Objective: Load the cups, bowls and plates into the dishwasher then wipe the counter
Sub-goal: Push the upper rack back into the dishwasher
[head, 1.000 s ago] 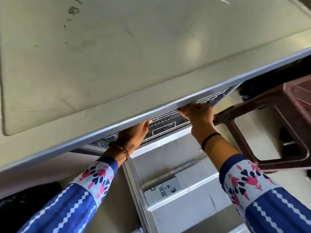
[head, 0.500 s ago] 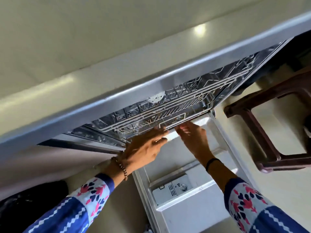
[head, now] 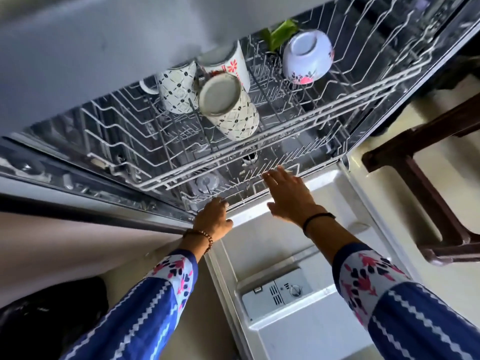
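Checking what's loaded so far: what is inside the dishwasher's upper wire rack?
A white dark-patterned mug, a second such mug lying nearer, a white red-flowered mug, and an upturned white bowl with pink flowers. A green item behind the bowl is mostly hidden.

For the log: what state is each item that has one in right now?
dishwasher door, open, folded down flat.
upper rack, partly loaded.
front cup, upside down, tilted.
bowl, upside down.
lower rack, no dishes seen in it.
left hand, grips the lower rack's front rail.
right hand, open, fingers straight, at the lower rack's front.
detergent dispenser, lid closed.
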`<act>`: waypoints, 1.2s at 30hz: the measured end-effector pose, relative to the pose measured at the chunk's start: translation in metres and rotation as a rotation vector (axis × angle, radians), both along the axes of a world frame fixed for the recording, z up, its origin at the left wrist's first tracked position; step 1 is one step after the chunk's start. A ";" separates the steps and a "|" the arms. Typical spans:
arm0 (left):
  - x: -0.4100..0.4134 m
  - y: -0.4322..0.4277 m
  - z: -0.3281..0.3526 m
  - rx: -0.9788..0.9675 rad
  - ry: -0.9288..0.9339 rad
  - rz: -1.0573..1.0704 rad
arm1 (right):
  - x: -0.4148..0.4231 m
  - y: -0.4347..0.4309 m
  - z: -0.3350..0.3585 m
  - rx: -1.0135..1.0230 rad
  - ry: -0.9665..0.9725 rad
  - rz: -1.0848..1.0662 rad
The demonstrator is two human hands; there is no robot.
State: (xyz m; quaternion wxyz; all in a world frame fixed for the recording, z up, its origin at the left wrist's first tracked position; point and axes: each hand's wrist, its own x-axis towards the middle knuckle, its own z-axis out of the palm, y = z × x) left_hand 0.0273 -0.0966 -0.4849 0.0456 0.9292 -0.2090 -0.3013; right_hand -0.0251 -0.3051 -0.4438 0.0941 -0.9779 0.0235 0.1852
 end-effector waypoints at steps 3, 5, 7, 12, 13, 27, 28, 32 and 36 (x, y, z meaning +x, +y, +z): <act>-0.014 0.007 -0.001 -0.008 0.025 -0.031 | -0.014 0.006 0.007 0.031 0.002 -0.051; -0.028 0.012 -0.005 0.004 0.035 -0.048 | -0.028 0.009 0.006 0.035 -0.009 -0.076; -0.047 0.015 -0.006 0.000 0.065 -0.059 | -0.052 0.012 0.010 0.040 0.013 -0.095; -0.104 0.018 -0.009 0.009 0.138 -0.114 | -0.119 0.016 0.010 0.048 0.035 -0.148; -0.115 0.019 -0.009 0.011 0.147 -0.121 | -0.133 0.017 0.009 0.052 0.025 -0.168; -0.268 0.021 -0.017 0.029 0.400 -0.238 | -0.291 0.036 0.007 0.050 0.078 -0.464; -0.276 0.022 -0.018 0.026 0.417 -0.240 | -0.298 0.036 0.007 0.054 0.106 -0.480; -0.304 0.024 -0.017 0.015 0.503 -0.283 | -0.327 0.034 0.006 0.054 0.217 -0.499; -0.325 0.026 -0.012 0.028 0.568 -0.302 | -0.348 0.034 0.002 0.055 0.317 -0.515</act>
